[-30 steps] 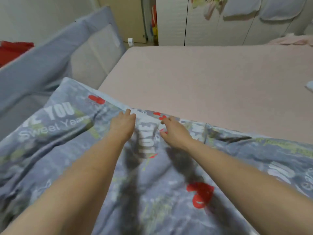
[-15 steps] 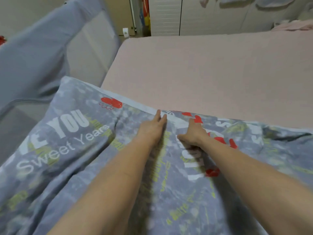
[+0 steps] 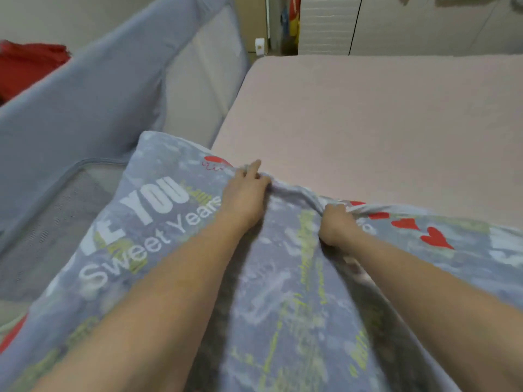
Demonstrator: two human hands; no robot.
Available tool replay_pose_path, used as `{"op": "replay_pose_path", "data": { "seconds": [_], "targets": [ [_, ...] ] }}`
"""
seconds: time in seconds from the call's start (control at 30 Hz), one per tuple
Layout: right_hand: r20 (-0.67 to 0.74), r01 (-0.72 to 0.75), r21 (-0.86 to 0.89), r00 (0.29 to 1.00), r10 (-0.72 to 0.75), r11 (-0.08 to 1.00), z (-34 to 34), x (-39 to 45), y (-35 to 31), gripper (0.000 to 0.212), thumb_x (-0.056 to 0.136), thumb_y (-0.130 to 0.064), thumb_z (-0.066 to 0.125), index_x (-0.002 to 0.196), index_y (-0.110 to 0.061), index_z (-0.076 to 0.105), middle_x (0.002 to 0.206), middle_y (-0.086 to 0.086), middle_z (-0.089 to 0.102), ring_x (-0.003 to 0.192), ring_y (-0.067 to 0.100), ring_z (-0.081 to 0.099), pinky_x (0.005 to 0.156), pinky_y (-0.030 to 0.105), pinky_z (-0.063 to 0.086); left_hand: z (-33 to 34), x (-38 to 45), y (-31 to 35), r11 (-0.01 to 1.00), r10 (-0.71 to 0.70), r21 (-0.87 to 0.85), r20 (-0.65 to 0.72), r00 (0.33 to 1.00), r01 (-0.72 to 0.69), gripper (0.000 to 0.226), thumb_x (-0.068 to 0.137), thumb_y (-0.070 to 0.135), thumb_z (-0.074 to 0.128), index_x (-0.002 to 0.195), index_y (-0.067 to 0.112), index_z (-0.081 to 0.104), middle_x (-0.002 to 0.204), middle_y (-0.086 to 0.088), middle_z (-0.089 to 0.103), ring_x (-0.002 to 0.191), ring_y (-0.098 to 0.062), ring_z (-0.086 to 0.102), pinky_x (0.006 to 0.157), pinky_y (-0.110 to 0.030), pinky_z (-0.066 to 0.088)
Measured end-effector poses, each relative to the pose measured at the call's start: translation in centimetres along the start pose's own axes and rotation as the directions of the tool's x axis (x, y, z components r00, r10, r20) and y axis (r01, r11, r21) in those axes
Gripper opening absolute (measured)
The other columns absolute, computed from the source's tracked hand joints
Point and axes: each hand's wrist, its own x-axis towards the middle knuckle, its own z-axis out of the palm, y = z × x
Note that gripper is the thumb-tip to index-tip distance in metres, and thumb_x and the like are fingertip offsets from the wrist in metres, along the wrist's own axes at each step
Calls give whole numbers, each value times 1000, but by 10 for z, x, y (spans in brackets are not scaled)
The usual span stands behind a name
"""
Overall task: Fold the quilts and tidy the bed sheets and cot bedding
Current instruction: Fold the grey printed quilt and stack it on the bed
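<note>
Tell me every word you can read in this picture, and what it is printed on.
"YOU": big white letters on the grey printed quilt; cut-off letters before it, perhaps "VE".
"Sweet Years": thinner white letters just below, same quilt.
Pale lettering between the left hand and right hand: too blurred to read.
Small yellow-green script across the quilt: too small and blurred.
Nothing readable elsewhere.

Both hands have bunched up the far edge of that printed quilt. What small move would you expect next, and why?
Probably lifting that edge and drawing it back toward the body to start a fold: the left hand and right hand both grip the quilt edge, which lies on the pink sheet.
</note>
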Motion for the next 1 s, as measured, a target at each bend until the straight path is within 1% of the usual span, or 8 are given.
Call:
{"op": "replay_pose_path", "data": {
  "seconds": [0.1, 0.23, 0.37, 0.53, 0.67, 0.77, 0.87, 1.0],
  "targets": [
    [-324, 106, 231, 946, -26, 967, -34, 5, -49, 46, 90, -10, 48, 134, -6, 35, 134, 20, 36, 103, 44, 57, 81, 43, 44, -22, -21, -56, 948, -259, 43, -478, 840, 316, 57, 91, 29, 59, 143, 17, 39, 155, -12, 26, 138, -31, 32, 111, -43, 21],
    [-226, 363, 478, 931, -288, 799, -67, 18, -138, 66, 88, -20, 58, 144, -9, 27, 138, 20, 38, 120, 39, 49, 96, 38, 40, -39, -51, -108, 577, -802, -251, 5, 597, 777, 105, 80, 49, 69, 150, 2, 8, 146, -21, 37, 134, -36, 37, 110, -51, 23],
    [-68, 340, 523, 931, -360, 782, -72, 26, -181, 98, 83, -34, 69, 153, -15, 3, 157, 17, 14, 141, 35, 27, 113, 41, 27, -29, -77, -85, 950, -310, -89, -128, 942, 300, 48, 86, 14, 53, 133, 16, 44, 118, -9, 60, 109, -32, 54, 83, -39, 40],
    [212, 389, 419, 837, -505, 820, -57, 15, -153, 53, 92, -13, 63, 141, -4, 43, 147, 12, 42, 133, 22, 40, 104, 17, 23, -26, -107, -89, 940, 341, 69, -143, 929, -335, 43, 85, 11, 57, 128, 13, 59, 102, -5, 68, 96, -26, 62, 91, -42, 45],
    [-190, 400, 615, 911, -365, 679, -65, 16, -184, 21, 90, -13, 61, 108, -2, 67, 113, 19, 67, 101, 26, 61, 91, 36, 46, -50, -74, -132, 999, 10, -49, -202, 979, -20, 45, 99, 15, 42, 143, 19, 43, 122, -13, 56, 121, -26, 47, 110, -36, 24],
    [-315, 528, 668, 839, -443, 525, -90, 28, -232, 33, 95, -16, 55, 125, -4, 57, 130, 16, 55, 122, 28, 50, 103, 30, 33, -78, -30, -173, 933, -324, -285, -406, 854, 218, 44, 99, 16, 45, 143, 17, 44, 122, -20, 51, 117, -31, 46, 97, -33, 32],
    [-293, 547, 429, 837, -462, 719, -66, 30, -244, 50, 94, -28, 53, 140, -11, 41, 146, 15, 34, 138, 29, 29, 113, 40, 23, -67, -15, -179, 936, -278, -253, -96, 956, 247, 58, 101, 23, 41, 153, 11, 17, 151, -17, 30, 138, -35, 26, 112, -36, 19],
    [-36, 464, 244, 882, -471, 851, 4, -5, -219, 55, 96, -33, 49, 145, -19, 31, 156, 7, 19, 144, 23, 17, 115, 49, 16, -30, -75, -175, 876, -442, -117, 190, 877, 467, 81, 97, 39, 49, 154, 11, -2, 161, -11, 0, 148, -31, 3, 119, -45, 9]
  ]
}}
